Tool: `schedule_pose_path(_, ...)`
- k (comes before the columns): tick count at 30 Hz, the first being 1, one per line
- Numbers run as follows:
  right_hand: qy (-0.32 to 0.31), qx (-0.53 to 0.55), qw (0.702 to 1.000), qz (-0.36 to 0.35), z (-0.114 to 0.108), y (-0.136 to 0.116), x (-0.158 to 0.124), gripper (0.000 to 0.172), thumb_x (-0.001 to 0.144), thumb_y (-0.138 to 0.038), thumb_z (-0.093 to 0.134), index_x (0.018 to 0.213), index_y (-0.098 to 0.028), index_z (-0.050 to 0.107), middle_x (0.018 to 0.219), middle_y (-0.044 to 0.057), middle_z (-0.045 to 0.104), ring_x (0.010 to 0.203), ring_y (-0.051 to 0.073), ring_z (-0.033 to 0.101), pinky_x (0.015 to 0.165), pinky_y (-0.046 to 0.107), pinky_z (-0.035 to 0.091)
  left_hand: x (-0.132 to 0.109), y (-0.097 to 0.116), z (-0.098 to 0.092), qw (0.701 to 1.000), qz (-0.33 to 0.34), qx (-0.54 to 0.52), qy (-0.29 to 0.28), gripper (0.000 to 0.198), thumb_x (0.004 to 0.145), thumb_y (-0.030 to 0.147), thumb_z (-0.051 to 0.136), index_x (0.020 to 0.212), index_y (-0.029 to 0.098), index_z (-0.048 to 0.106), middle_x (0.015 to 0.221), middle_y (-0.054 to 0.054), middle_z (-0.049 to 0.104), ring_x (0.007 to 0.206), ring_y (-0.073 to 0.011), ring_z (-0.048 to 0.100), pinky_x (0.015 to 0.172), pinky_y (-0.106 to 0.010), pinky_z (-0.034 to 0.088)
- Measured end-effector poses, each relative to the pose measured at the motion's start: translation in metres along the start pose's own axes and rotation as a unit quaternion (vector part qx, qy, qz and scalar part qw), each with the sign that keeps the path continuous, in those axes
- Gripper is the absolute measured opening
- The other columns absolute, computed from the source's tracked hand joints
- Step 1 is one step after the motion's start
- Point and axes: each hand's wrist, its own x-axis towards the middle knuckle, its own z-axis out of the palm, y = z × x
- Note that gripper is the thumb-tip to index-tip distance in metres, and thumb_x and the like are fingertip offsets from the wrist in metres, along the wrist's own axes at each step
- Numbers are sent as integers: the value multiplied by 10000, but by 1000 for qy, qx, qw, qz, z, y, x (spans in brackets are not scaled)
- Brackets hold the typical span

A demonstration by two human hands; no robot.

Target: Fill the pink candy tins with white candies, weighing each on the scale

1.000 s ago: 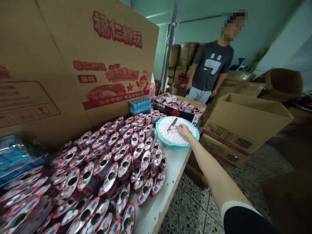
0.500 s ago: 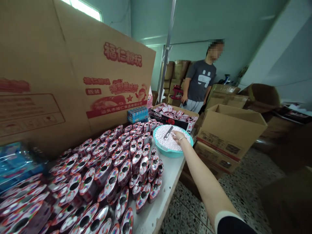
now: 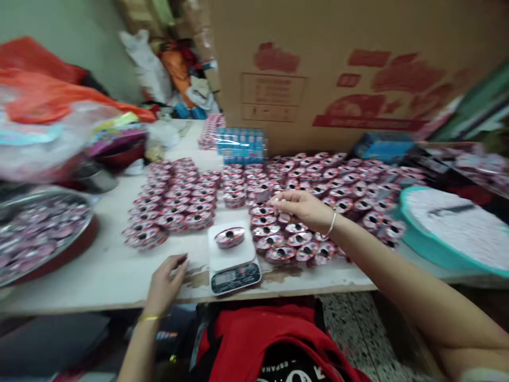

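My right hand [image 3: 302, 208] is closed, fingertips pinched around what look like small white candies, blurred by motion. It hovers over the rows of pink oval packs [image 3: 270, 242], right of the scale. A single oval pack [image 3: 229, 237] with a dark round hole sits on the white kitchen scale [image 3: 214, 260]. My left hand [image 3: 167, 278] rests near the table's front edge, left of the scale, holding nothing, its fingers loosely bent and apart. At the right stands a turquoise basin [image 3: 421, 246] full of white candies [image 3: 449, 223], with a dark flat strip lying on them.
Left of the scale, more pink packs [image 3: 175, 204] stand in rows. A round metal tray [image 3: 93, 225] heaped with pink pieces occupies the far left. Behind are a blue wrapped pack [image 3: 240, 146] and a large cardboard box [image 3: 318, 32]. Orange bags [image 3: 59, 98] lie back left.
My right hand has left the turquoise basin and come across to the packs near the scale. The view has swung left, bringing my left hand and the scale into sight.
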Motion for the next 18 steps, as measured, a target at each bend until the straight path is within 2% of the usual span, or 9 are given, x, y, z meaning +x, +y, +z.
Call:
schedule_pose_path(2, -62, -77, 995, 11, 40, 11, 16, 213, 746, -327, 645, 812, -128, 612, 489, -67, 435, 407, 33, 330, 399, 167, 215, -25, -10, -19, 999, -38, -2, -17, 311, 871, 441, 468, 992, 182, 593, 952, -65, 623, 859, -170, 595, 790, -331, 511)
schedule_pose_path(4, -86, -173, 981, -3, 71, 22, 28, 156, 780, -269, 596, 807, -118, 626, 484, -62, 443, 412, 42, 340, 426, 179, 259, -32, -11, -17, 998, -56, -17, -9, 318, 870, 441, 454, 1001, 186, 590, 952, -75, 623, 880, -187, 592, 811, -346, 501)
schedule_pose_path(6, -81, -287, 954, -37, 90, 30, 39, 119, 790, -205, 577, 786, -108, 647, 533, -34, 510, 469, 56, 408, 489, 189, 320, -31, -9, -9, 998, -59, -28, 11, 313, 868, 428, 453, 1014, 184, 584, 955, -80, 616, 888, -193, 585, 821, -356, 492)
schedule_pose_path(9, -75, -463, 880, -74, 102, 40, 52, 116, 797, -170, 582, 797, -111, 681, 678, 19, 620, 612, 87, 508, 599, 197, 365, -31, -8, -1, 997, -57, -35, 35, 292, 869, 402, 453, 1014, 182, 579, 948, -78, 609, 892, -192, 578, 826, -354, 484)
schedule_pose_path(11, -80, -531, 841, -71, 104, 44, 58, 117, 793, -174, 599, 818, -115, 697, 711, 37, 642, 649, 106, 527, 613, 205, 360, -32, -9, 0, 997, -57, -33, 47, 274, 868, 388, 456, 1000, 183, 581, 941, -73, 610, 892, -189, 579, 825, -345, 483)
schedule_pose_path(13, -81, -555, 826, -61, 106, 47, 62, 118, 785, -178, 617, 831, -114, 704, 698, 48, 643, 644, 119, 527, 603, 213, 349, -33, -11, 0, 996, -57, -30, 55, 257, 866, 380, 464, 982, 184, 584, 938, -67, 613, 893, -186, 582, 818, -332, 483)
schedule_pose_path(18, -79, -570, 816, -56, 110, 47, 66, 125, 759, -204, 666, 849, -123, 697, 739, 67, 650, 682, 141, 535, 617, 222, 354, -33, -14, 2, 997, -52, -20, 59, 232, 870, 352, 468, 986, 184, 579, 935, -63, 608, 890, -179, 575, 826, -322, 472)
